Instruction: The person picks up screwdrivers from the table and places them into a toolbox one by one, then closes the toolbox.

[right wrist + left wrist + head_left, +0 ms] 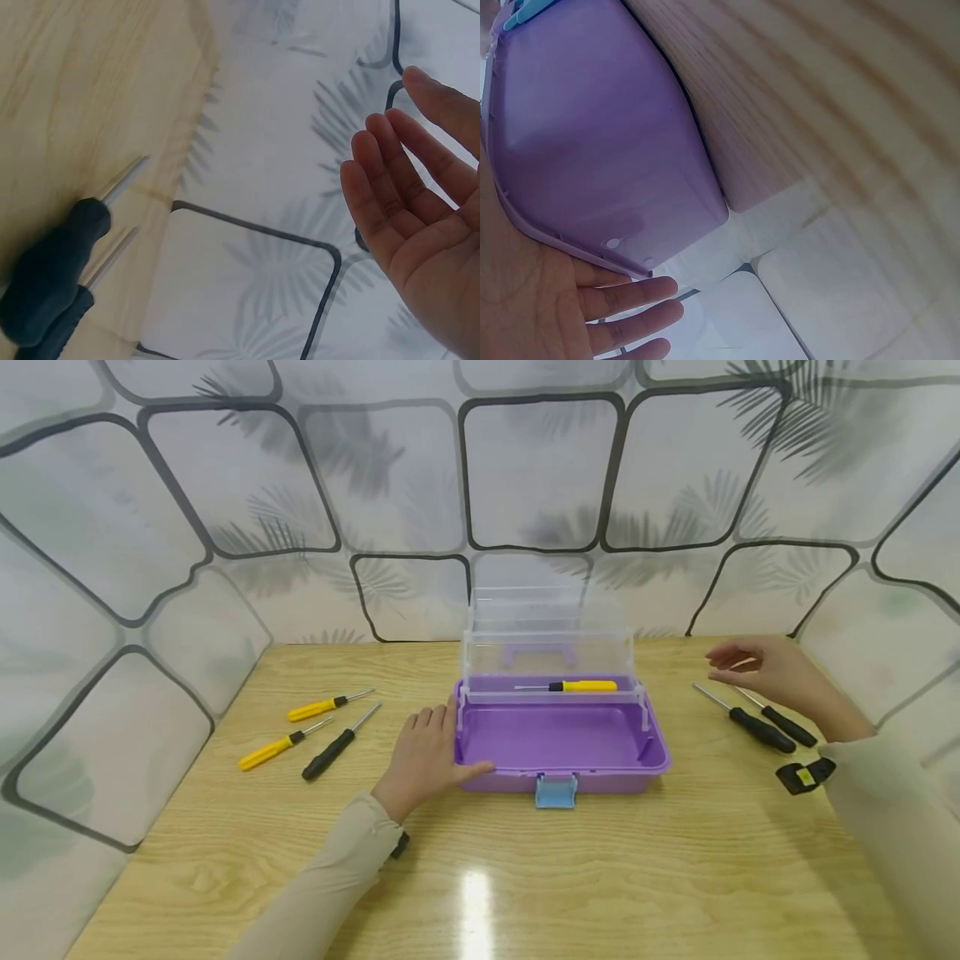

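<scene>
A purple toolbox (558,735) stands on the wooden table with its clear lid raised and a blue latch (556,792) hanging down in front. One yellow screwdriver (588,686) lies across the box's back part. My left hand (426,753) rests against the box's left side, thumb along the front rim and fingers extended; the left wrist view shows its palm at the purple wall (607,135). Above two black-handled screwdrivers on the right, my right hand (761,672) hovers with loosely bent fingers and nothing in it. The nearer black screwdriver (761,729) is the thicker one.
Left of the box lie two yellow screwdrivers, one farther back (315,708) and one nearer (270,752), beside a black screwdriver (330,754). A patterned wall covering (540,477) rises behind the table (600,877) and along both sides.
</scene>
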`<state>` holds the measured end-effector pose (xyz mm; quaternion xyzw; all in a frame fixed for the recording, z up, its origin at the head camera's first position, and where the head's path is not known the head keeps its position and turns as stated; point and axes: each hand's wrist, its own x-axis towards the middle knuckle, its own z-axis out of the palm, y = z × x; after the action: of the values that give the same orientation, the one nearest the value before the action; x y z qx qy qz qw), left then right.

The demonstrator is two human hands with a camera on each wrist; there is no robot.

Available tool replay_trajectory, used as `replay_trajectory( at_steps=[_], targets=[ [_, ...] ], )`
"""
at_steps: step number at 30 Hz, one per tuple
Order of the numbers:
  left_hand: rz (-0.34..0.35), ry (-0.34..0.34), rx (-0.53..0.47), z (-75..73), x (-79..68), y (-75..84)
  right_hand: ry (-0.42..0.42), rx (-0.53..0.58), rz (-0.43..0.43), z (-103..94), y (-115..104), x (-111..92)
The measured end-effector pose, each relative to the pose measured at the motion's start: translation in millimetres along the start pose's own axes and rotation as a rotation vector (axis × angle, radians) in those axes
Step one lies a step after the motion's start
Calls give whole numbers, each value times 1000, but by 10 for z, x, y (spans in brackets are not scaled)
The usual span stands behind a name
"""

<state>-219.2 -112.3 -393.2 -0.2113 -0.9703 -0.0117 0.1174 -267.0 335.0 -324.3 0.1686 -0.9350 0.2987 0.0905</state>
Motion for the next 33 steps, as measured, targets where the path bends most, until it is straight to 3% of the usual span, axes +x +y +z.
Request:
replay_trajectory(
  at_steps=[10,20,33],
  targets=[
    [2,16,4,19,8,0,-72,-4,64,-39,328,-193],
    [1,17,1,27,2,0,-61,-9,139,-21,585,-346],
    [1,3,10,11,8,-2,-116,-90,216,32,773,-470]
  ],
)
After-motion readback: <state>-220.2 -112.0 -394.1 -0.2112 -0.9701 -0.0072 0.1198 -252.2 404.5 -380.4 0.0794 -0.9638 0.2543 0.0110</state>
